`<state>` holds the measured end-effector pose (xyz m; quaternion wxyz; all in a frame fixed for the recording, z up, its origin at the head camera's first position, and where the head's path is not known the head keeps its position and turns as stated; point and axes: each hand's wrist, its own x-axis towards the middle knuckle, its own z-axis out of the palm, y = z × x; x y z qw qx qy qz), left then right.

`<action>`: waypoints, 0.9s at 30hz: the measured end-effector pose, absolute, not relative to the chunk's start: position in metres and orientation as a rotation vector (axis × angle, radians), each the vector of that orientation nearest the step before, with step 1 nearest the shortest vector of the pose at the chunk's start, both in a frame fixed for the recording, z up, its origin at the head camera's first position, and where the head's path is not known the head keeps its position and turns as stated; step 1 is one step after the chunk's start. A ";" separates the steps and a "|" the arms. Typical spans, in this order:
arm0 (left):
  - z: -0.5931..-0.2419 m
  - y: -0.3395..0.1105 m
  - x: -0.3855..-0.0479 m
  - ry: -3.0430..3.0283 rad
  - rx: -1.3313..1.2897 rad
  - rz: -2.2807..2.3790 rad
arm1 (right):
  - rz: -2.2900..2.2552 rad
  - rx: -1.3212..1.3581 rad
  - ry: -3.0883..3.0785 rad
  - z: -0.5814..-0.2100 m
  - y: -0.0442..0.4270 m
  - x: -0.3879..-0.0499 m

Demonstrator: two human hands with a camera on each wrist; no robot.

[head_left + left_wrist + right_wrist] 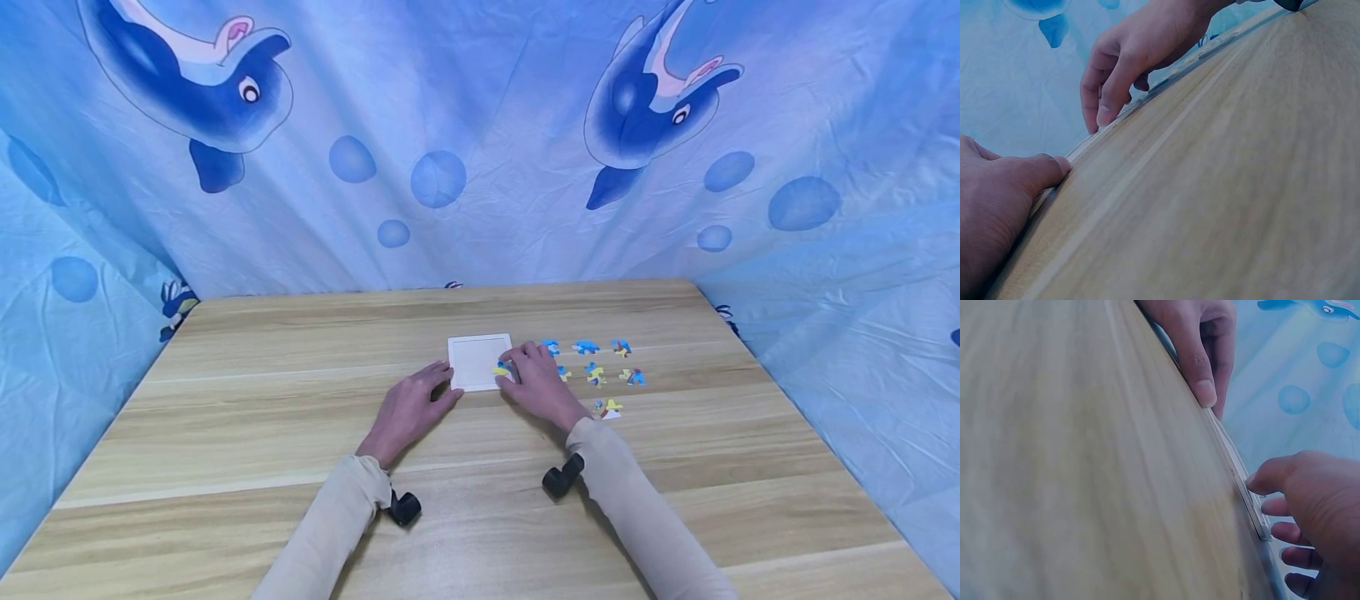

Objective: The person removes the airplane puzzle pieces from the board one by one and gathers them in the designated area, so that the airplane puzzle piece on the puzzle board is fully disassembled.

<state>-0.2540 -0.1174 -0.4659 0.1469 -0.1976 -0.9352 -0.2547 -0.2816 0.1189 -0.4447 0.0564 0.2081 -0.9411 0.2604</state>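
A white square puzzle tray (474, 353) lies on the wooden table. At its left side my left hand (405, 408) holds the tray's edge, thumb at the near left corner and fingers along the left side. Over the tray's right part, my right hand (542, 387) pinches a yellow and blue puzzle piece (500, 369) between thumb and fingers. The right wrist view shows the tray edge-on (1235, 469), with the left thumb pressed against its near side; the piece cannot be made out there.
To the right of the tray lie several loose puzzle pieces (596, 374) in rough rows, blue and yellow, some partly behind the right hand. The table (262, 433) reaches back to a blue curtain (487, 225) printed with dolphins.
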 end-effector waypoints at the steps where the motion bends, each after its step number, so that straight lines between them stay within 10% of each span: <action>1: -0.466 -0.117 -0.254 -2.696 -0.565 -0.735 | 0.786 0.624 -2.860 -0.445 0.119 -0.281; 27: -0.467 -0.117 -0.255 -2.689 -0.562 -0.739 | 0.980 0.603 -2.823 -0.445 0.116 -0.279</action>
